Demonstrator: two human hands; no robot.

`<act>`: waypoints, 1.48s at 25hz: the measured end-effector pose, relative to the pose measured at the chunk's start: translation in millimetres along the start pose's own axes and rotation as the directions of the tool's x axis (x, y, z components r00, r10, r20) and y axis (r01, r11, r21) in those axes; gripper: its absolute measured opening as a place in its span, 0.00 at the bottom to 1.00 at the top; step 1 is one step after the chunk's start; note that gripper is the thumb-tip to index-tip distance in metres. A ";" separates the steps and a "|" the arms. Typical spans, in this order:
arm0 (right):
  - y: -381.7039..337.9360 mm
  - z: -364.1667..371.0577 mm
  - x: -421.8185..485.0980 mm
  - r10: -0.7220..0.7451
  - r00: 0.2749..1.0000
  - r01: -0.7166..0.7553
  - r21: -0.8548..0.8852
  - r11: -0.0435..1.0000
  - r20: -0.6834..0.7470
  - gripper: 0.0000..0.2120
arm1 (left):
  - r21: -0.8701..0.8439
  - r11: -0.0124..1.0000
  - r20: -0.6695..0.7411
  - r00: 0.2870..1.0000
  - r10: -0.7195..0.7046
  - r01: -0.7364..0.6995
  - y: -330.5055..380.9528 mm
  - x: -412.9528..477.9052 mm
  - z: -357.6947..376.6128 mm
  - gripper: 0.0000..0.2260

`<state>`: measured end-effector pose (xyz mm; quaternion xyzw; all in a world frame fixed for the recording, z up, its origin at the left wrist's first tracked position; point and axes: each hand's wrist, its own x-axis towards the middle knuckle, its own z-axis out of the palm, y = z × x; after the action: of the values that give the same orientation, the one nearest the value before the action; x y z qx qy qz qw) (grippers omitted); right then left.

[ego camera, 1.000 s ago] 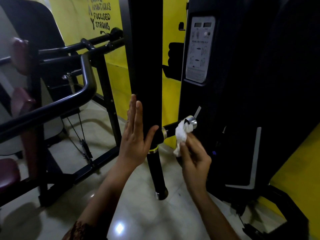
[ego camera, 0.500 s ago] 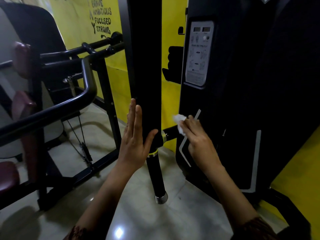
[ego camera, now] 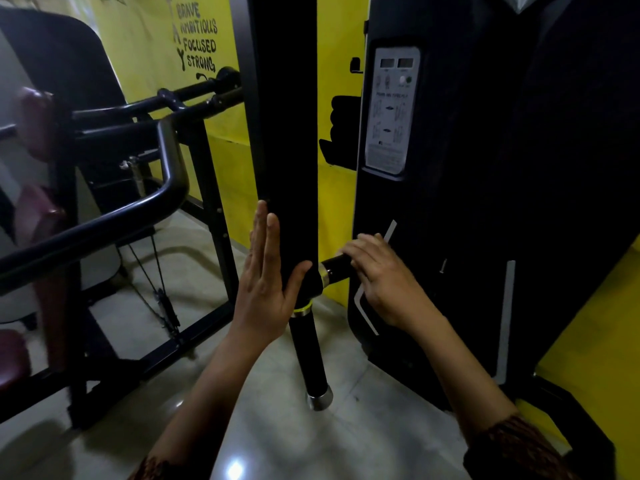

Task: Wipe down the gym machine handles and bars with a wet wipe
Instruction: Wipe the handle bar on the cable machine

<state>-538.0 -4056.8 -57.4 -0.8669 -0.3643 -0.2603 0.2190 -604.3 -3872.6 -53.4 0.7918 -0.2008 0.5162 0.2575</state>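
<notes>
Evidently the left hand (ego camera: 266, 285) lies flat, fingers straight, against the black upright arm (ego camera: 287, 150), likely to stop it swinging. The right hand (ego camera: 381, 275) curls round the short side handle (ego camera: 336, 268); the wet wipe is hidden, presumably beneath those fingers.

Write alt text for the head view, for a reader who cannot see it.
The person's right hand wraps over the short horizontal handle of a black gym machine; no wipe shows. The left hand presses flat against the upright black arm above a vertical handle. A yellow wall stands behind.
</notes>
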 end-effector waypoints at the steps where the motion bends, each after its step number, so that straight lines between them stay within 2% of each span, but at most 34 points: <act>1: 1.1 1.7 -2.4 0.078 0.996 -0.078 -0.008 0.997 -0.035 0.16 | 0.000 1.000 -0.001 1.000 0.000 0.000 0.0 0.3 -0.1 0.30; 3: -6.5 8.7 -10.1 0.216 0.969 -0.218 -0.002 0.976 -0.122 0.22 | 0.004 1.000 -0.001 1.000 -0.004 0.004 0.2 0.8 -0.4 0.31; 5: -23.3 14.8 -22.9 0.293 0.937 -0.297 0.011 0.955 -0.192 0.27 | 0.000 1.000 -0.001 1.000 -0.005 0.005 -0.6 0.1 -0.3 0.31; 7: -45.4 10.5 -37.9 0.343 0.915 -0.327 0.106 0.939 -0.213 0.27 | -0.005 1.000 0.000 1.000 -0.006 0.006 -0.9 -0.6 0.2 0.30; 9: -54.7 -2.4 -40.2 0.364 0.887 -0.298 0.252 0.921 -0.283 0.27 | -0.002 1.000 0.003 1.000 -0.007 0.007 -0.8 0.0 0.1 0.30; 11: -46.1 -9.8 -30.1 0.406 0.855 -0.329 0.268 0.905 -0.323 0.23 | -0.006 1.000 0.001 1.000 -0.003 0.003 -0.5 0.7 0.6 0.30; 12: -38.2 -7.9 -23.0 0.427 0.858 -0.359 0.258 0.897 -0.287 0.23 | -0.004 1.000 0.001 1.000 -0.004 0.004 -0.2 0.7 0.6 0.30; 14: -33.2 5.1 -16.0 0.417 0.897 -0.381 0.222 0.898 -0.147 0.25 | -0.001 1.000 -0.001 1.000 0.001 -0.001 -0.1 0.6 0.2 0.30; 16: -44.8 18.4 -23.0 0.415 0.901 -0.386 0.203 0.900 -0.128 0.30 | 0.003 1.000 -0.002 1.000 0.007 -0.007 -0.5 0.1 0.0 0.30; 18: -64.1 18.4 -35.4 0.407 0.907 -0.371 0.248 0.895 -0.113 0.31 | 0.007 1.000 0.004 1.000 -0.008 0.008 -0.1 0.1 -0.8 0.31; 20: -81.7 8.5 -46.9 0.288 0.944 -0.224 0.327 0.918 -0.160 0.28 | -0.001 1.000 0.007 1.000 -0.014 0.014 0.4 -0.2 -0.3 0.31; 22: -90.0 -5.0 -46.7 0.290 0.926 -0.147 0.475 0.868 -0.243 0.26 | -0.003 1.000 0.004 1.000 -0.012 0.012 0.4 0.2 -0.2 0.31; 24: -81.1 -8.9 -33.8 0.344 0.905 -0.180 0.509 0.842 -0.251 0.26 | -0.001 1.000 0.005 1.000 -0.014 0.014 0.4 0.3 -0.3 0.31; 27: -64.0 4.5 -8.9 0.329 0.941 -0.270 0.412 0.870 -0.078 0.25 | 0.007 1.000 0.008 1.000 -0.015 0.015 0.4 0.3 -0.4 0.31; 29: -62.6 13.8 -4.8 0.289 0.957 -0.255 0.403 0.879 -0.026 0.27 | 0.008 1.000 0.007 1.000 -0.016 0.016 0.5 -0.8 -0.1 0.31; 32: -69.6 19.7 -20.9 0.332 0.940 -0.265 0.433 0.861 -0.085 0.27 | 0.014 0.999 0.005 0.999 -0.037 0.037 0.8 -0.5 -2.0 0.31; 35: -72.5 19.9 -45.9 0.279 0.952 -0.209 0.396 0.894 -0.127 0.34 | -0.009 0.998 0.014 0.998 -0.062 0.062 3.4 -2.5 -5.3 0.31; 37: -75.5 19.6 -59.8 0.283 0.953 -0.207 0.445 0.871 -0.110 0.30 | -0.036 0.997 0.037 0.997 -0.063 0.064 4.7 -6.2 -9.7 0.31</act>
<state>-624.4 -4028.4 -94.7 -0.8110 -0.2791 -0.2175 0.4660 -616.4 -3869.9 -54.8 0.8021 -0.1896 0.4894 0.2848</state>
